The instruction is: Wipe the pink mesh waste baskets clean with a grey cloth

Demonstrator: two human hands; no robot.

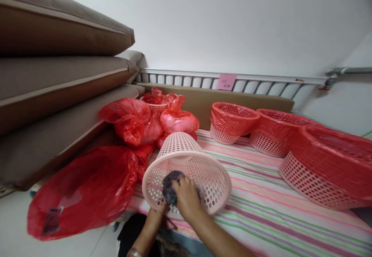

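Note:
A pale pink perforated basket [179, 143] lies tipped on its side on the striped cloth, its wide mouth facing me. My left hand [158, 214] grips the lower left part of its rim. Inside the mouth, my right hand [186, 195] is closed on a dark grey, fuzzy cloth [169, 187], which rests against the basket's inner wall. Left of the basket lies a large red plastic bag [90, 189] with a small dark and pale item showing through it.
Several knotted red bags [178, 120] sit behind the basket. Three baskets lined with red plastic [234, 117] stand at the right on the striped cloth [244, 179]. Stacked cushions [58, 79] rise at the left. A radiator [183, 79] with a pink note [227, 82] runs along the wall.

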